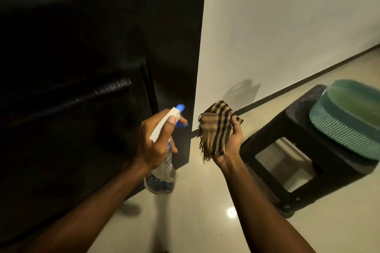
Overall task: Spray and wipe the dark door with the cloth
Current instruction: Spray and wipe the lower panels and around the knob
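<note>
Now R-hand (230, 144) fingers (236, 132) cup cloth (216, 127), L-hand (156, 141) bottle (162, 176).

door (72, 47) left, spray bottle (164, 168) before it, cloth (216, 127) right of bottle, stool (298, 117) further right, basket (345, 121) on stool

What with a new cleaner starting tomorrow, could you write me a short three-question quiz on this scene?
1. True or false: the left hand grips the clear plastic spray bottle with a white-and-blue trigger head.
2. The tan-and-black checked fringed cloth is: A lying unheld; B bunched in the right hand; C tucked under an arm.
3. What sits on the black plastic stool?
Key: 1 true; 2 B; 3 a teal ribbed round item.
</note>
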